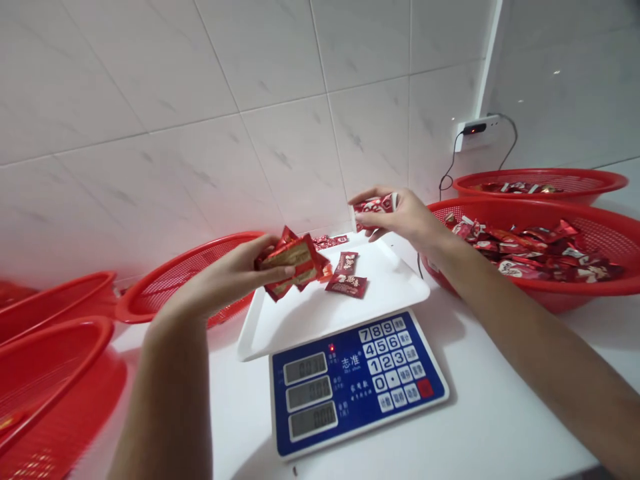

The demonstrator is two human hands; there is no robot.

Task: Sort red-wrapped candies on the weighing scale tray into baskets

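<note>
Your left grip (245,261) clamps several red packets (296,260), your right grip (406,212) at least one patterned packet (375,207). Two maroon packets (349,287) lie between; two baskets (550,301) stand rightward.

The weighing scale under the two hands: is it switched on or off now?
It is on: a red light glows on the blue panel, and the displays show faint digits.

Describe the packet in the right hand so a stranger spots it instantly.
Find the blue-panelled scale, then its white tray. Near the tray's far edge, the right hand holds a red packet. White ends set it apart from the dark red packets lying on the tray.
</note>
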